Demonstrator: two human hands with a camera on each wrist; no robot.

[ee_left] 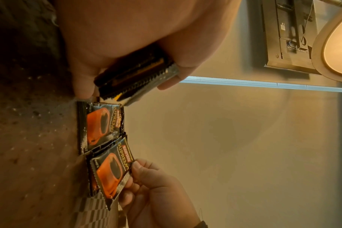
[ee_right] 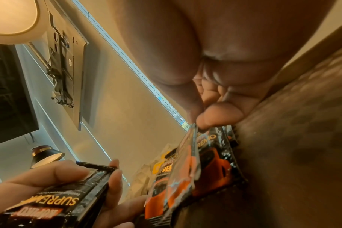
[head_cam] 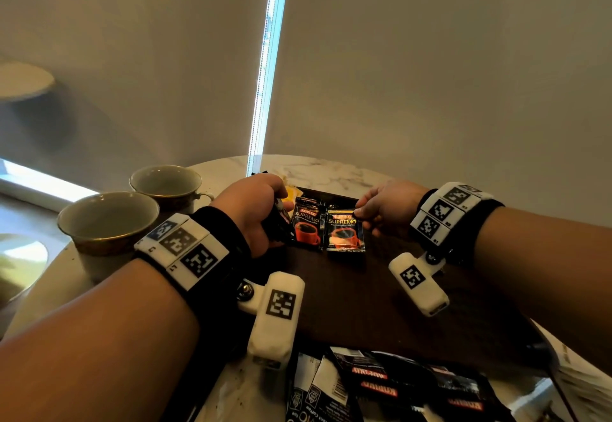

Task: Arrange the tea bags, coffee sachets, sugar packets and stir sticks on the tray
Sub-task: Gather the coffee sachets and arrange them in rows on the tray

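A dark wooden tray (head_cam: 364,305) lies on the marble table. One black coffee sachet (head_cam: 306,226) with a red cup print lies flat at the tray's far end. Beside it, my right hand (head_cam: 359,214) pinches the top corner of a second sachet (head_cam: 344,231), also seen in the left wrist view (ee_left: 111,171). That sachet is tilted up over another sachet (ee_right: 215,158) lying under it. My left hand (head_cam: 281,213) grips a stack of more coffee sachets (ee_left: 135,77) just left of the laid ones.
Two empty cups (head_cam: 109,223) (head_cam: 169,183) stand left of the tray. A pile of loose sachets and tea bags (head_cam: 381,385) lies at the near edge. A yellow packet (head_cam: 291,193) shows behind my left hand. White papers (head_cam: 579,382) sit at the right.
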